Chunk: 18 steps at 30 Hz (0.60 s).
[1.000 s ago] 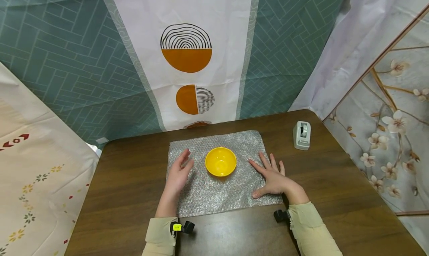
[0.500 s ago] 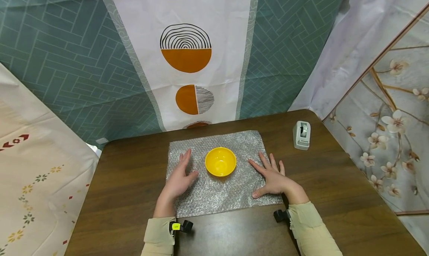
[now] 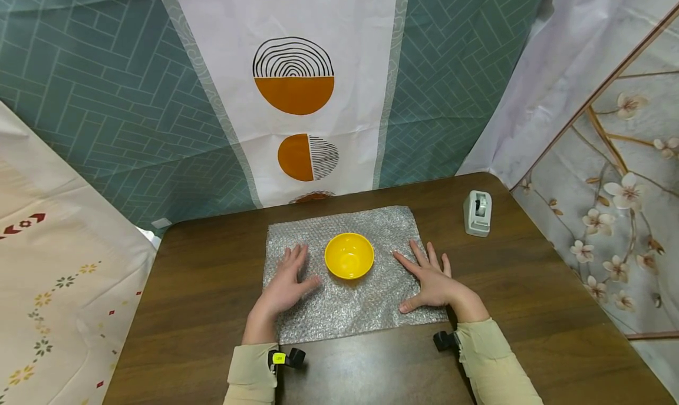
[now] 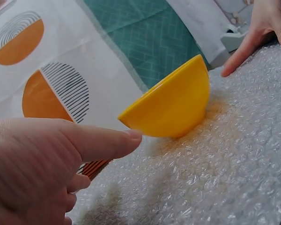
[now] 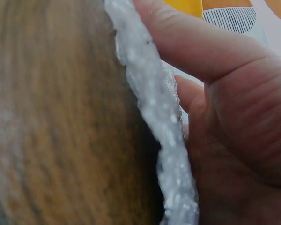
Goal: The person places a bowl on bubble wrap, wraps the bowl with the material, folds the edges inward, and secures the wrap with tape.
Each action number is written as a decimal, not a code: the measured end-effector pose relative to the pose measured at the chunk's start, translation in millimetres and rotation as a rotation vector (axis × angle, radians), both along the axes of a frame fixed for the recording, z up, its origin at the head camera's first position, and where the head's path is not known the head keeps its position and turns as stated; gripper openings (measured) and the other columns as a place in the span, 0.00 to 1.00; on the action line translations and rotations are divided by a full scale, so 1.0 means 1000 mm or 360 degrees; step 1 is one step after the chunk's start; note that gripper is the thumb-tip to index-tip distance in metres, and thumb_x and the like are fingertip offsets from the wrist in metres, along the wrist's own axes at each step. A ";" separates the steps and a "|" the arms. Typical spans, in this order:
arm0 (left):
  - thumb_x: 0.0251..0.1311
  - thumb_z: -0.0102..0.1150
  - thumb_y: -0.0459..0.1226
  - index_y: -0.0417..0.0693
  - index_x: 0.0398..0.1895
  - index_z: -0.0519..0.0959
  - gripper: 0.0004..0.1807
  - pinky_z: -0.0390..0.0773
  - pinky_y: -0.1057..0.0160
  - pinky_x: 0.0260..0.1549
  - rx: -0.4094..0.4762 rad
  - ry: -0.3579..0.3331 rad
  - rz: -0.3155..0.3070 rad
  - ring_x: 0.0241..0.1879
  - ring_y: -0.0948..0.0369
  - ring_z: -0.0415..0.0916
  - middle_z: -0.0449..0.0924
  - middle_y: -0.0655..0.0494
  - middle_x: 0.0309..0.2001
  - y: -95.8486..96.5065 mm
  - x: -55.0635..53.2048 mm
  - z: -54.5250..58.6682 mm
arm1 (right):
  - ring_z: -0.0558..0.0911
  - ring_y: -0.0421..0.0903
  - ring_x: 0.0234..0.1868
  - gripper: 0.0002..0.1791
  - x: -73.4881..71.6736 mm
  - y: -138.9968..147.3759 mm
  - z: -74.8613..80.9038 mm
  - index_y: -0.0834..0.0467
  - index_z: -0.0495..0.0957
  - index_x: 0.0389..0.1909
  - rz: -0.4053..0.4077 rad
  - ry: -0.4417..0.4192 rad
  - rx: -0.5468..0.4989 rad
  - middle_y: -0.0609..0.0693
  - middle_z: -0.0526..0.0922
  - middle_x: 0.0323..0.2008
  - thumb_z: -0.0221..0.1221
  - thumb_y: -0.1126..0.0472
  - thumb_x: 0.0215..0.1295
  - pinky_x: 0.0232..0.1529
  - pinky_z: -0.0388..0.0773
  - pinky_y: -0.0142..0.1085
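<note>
A yellow bowl (image 3: 349, 256) stands upright on a sheet of clear bubble wrap (image 3: 361, 310) spread over the table. My left hand (image 3: 285, 284) is over the sheet's left part, fingers extended and thumb pointing toward the bowl without touching it. In the left wrist view a shadow lies on the wrap beneath that hand. On the sheet's right part, my right hand (image 3: 432, 281) rests with its fingers spread wide, apart from the bowl (image 4: 173, 101). The right wrist view shows the thumb (image 5: 196, 42) along the edge of the bubble wrap (image 5: 150, 103).
A white tape dispenser (image 3: 478, 214) stands at the back right of the brown wooden table (image 3: 207, 275). Patterned cloth (image 3: 318, 98) hangs behind the table's far edge, with more cloth at both sides. Each wrist wears a small black camera.
My left hand has turned its palm down toward the bubble wrap, and its fingers and thumb have spread. The right hand and the bowl stay where they were.
</note>
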<state>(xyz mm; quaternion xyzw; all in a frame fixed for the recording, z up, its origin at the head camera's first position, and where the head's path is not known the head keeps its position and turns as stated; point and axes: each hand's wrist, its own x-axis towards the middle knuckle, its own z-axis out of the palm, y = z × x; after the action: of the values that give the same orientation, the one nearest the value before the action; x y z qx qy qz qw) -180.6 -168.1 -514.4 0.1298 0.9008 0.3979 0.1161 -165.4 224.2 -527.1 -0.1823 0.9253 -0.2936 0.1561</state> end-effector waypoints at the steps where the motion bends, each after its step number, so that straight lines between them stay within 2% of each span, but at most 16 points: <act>1: 0.70 0.69 0.48 0.42 0.87 0.50 0.52 0.31 0.33 0.78 -0.0011 -0.0011 -0.0007 0.85 0.40 0.26 0.39 0.39 0.87 0.000 0.000 0.000 | 0.24 0.76 0.80 0.71 0.000 0.000 0.000 0.50 0.54 0.87 -0.0002 -0.0001 0.0006 0.67 0.30 0.85 0.81 0.33 0.45 0.69 0.20 0.76; 4: 0.69 0.70 0.50 0.43 0.88 0.49 0.54 0.30 0.34 0.78 -0.0051 -0.0034 -0.0030 0.85 0.40 0.25 0.38 0.39 0.87 -0.001 0.001 -0.002 | 0.24 0.77 0.80 0.71 0.000 0.000 -0.002 0.50 0.54 0.87 0.0000 0.0006 -0.0008 0.67 0.31 0.85 0.81 0.33 0.45 0.69 0.20 0.77; 11: 0.65 0.72 0.54 0.41 0.87 0.48 0.58 0.27 0.32 0.77 -0.0147 -0.0064 -0.0051 0.83 0.35 0.23 0.35 0.34 0.86 0.001 0.002 -0.003 | 0.24 0.77 0.80 0.71 0.001 0.001 -0.001 0.48 0.55 0.87 0.0014 0.0022 -0.0059 0.68 0.32 0.85 0.81 0.31 0.44 0.68 0.20 0.77; 18: 0.60 0.76 0.56 0.39 0.86 0.51 0.62 0.25 0.28 0.75 -0.0272 -0.0072 -0.0098 0.82 0.34 0.19 0.31 0.33 0.85 0.002 0.004 -0.004 | 0.23 0.76 0.80 0.71 -0.001 0.002 -0.003 0.50 0.54 0.87 -0.0002 0.0005 -0.0009 0.67 0.30 0.85 0.81 0.32 0.45 0.69 0.19 0.76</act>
<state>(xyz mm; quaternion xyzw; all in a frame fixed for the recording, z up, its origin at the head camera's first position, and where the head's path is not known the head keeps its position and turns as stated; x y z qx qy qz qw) -176.5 -166.0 -518.6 0.1379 0.9242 0.3186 0.1593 -166.5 225.7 -530.1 -0.1828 0.9248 -0.2960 0.1538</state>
